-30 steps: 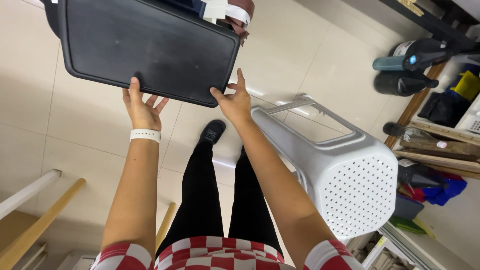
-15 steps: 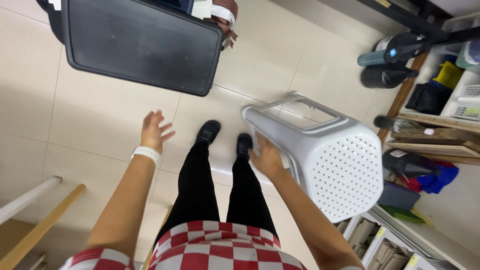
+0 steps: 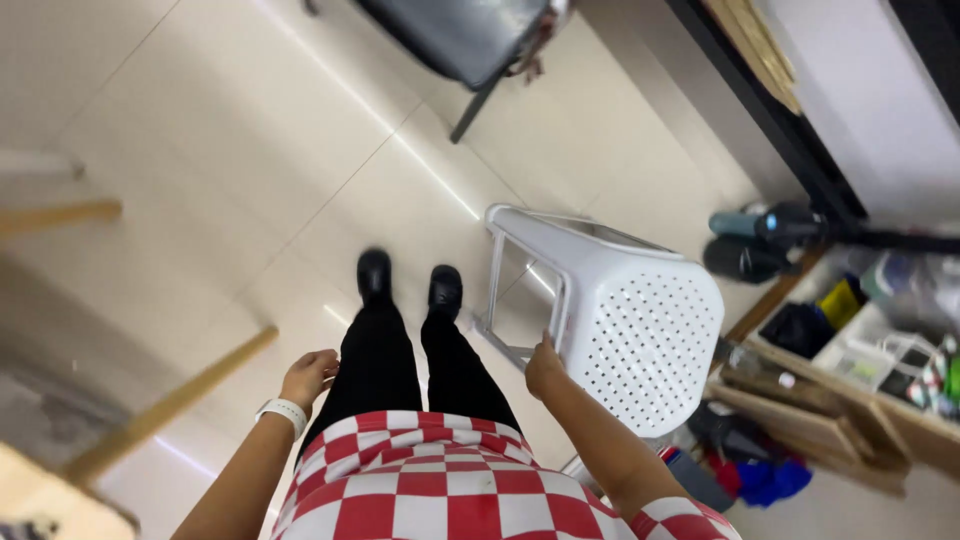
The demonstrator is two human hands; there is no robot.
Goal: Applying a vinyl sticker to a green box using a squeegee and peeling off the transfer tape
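A white plastic stool with a perforated seat lies tipped on its side on the tiled floor. My right hand grips one of its legs near the seat. My left hand, with a white wristband, hangs loosely curled beside my left thigh and holds nothing. Between the hands are my black trousers and black shoes. A dark tray-like table top on a thin leg stands at the top of the view, away from both hands.
A low wooden shelf with bags, boxes and clutter lines the right side. Dark bottles stand by a black frame behind the stool. Wooden bars cross the left. Pale floor tiles stretch ahead.
Both hands let go of the dark tray top and dropped. The right hand took hold of the white stool's leg; the left fell to my side. The view tilted down.
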